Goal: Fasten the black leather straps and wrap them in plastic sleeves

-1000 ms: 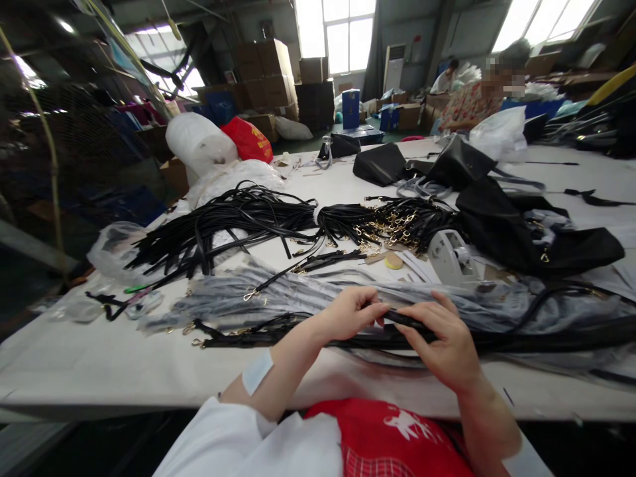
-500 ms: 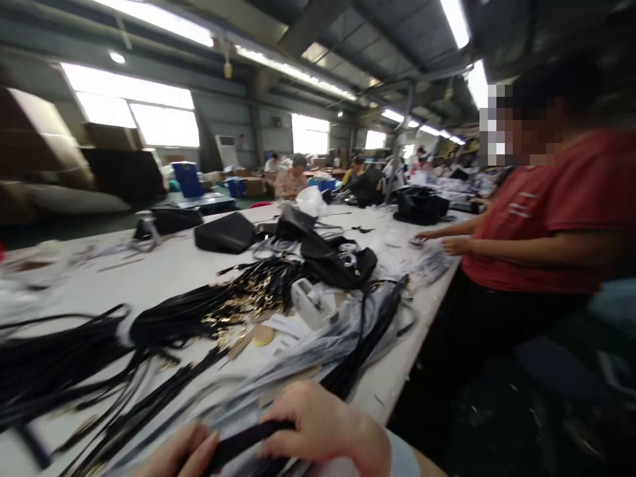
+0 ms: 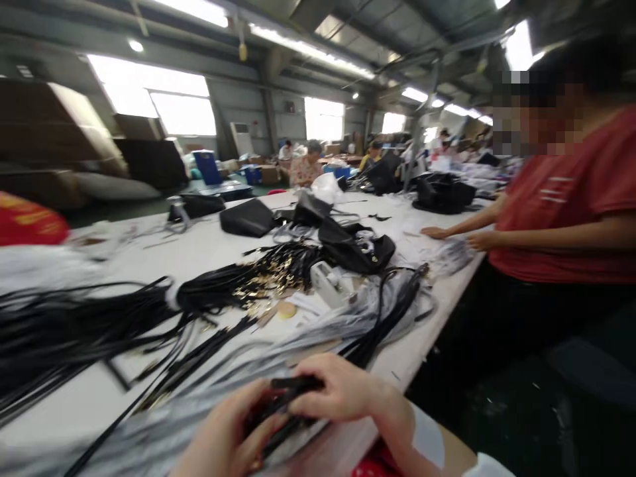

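A black strap [image 3: 297, 382] sits at the near edge of the counter [image 3: 196, 248], held up between the person's two hands just above the grey plastic-wrapped straps [image 3: 209, 391]. It is narrow, flat and dark all over, with a faint dull sheen along its upper face; its short end shows as a straight, blunt bar, while more black lengths lie bunched beneath it, and whether they are the same piece folded over cannot be told through the blur. The left hand [image 3: 226, 434] is curled around the bunch from the near left, thumb and fingers narrowed on it. The right hand [image 3: 342, 391] comes from the right, its bent fingers over the strap and the thumb below, closed to a pinch. Further left and far lies a thick bundle of black straps [image 3: 213, 286], gathered by a white tie [image 3: 172, 296], with gold clasps [image 3: 275, 273] massed at its right end. Near those clasps are a round yellow disc [image 3: 287, 309] and a white dispenser [image 3: 328, 286]; beyond the dispenser slumps an open black bag [image 3: 355, 246]. At the right edge stands a co-worker in a red shirt [image 3: 571, 205].
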`<state>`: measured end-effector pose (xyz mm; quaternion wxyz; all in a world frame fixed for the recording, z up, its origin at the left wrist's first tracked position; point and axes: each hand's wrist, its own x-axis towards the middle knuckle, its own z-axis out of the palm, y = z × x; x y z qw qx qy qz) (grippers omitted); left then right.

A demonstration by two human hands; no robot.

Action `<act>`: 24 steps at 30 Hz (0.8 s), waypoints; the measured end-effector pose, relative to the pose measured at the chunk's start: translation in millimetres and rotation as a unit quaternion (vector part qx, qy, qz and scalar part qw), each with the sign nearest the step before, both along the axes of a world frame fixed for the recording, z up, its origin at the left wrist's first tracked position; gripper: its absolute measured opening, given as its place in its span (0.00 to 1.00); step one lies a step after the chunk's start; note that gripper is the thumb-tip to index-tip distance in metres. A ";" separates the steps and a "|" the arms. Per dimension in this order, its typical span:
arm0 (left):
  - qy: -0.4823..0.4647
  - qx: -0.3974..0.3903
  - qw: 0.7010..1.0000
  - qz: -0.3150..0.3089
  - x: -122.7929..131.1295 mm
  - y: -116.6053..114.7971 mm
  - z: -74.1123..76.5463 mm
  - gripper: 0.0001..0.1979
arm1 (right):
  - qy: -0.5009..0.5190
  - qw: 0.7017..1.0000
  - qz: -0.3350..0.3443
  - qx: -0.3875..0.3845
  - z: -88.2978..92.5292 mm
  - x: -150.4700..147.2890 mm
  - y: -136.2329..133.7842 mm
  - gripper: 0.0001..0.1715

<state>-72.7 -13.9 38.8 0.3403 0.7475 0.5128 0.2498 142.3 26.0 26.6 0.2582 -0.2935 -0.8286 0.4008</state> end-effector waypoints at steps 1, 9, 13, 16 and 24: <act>0.010 -0.008 1.000 -0.010 0.0 -2.8 4.4 0.11 | 0.015 1.000 -0.005 -0.018 0.9 0.2 -1.4 0.19; 0.040 0.003 0.999 -0.021 -8.2 -5.6 10.9 0.11 | -0.024 0.996 -0.077 -0.038 -19.5 0.4 9.6 0.29; 0.047 0.039 0.997 -0.038 -4.9 -7.2 11.3 0.12 | -0.059 0.992 -0.109 0.013 -23.2 1.7 12.8 0.31; 0.080 0.074 0.994 -0.029 -1.6 -5.5 9.4 0.14 | -0.077 0.988 -0.129 0.034 -18.9 2.5 12.1 0.29; 0.090 0.082 0.992 -0.031 9.1 -1.7 1.0 0.13 | -0.083 0.984 -0.136 0.075 -14.8 3.4 10.6 0.27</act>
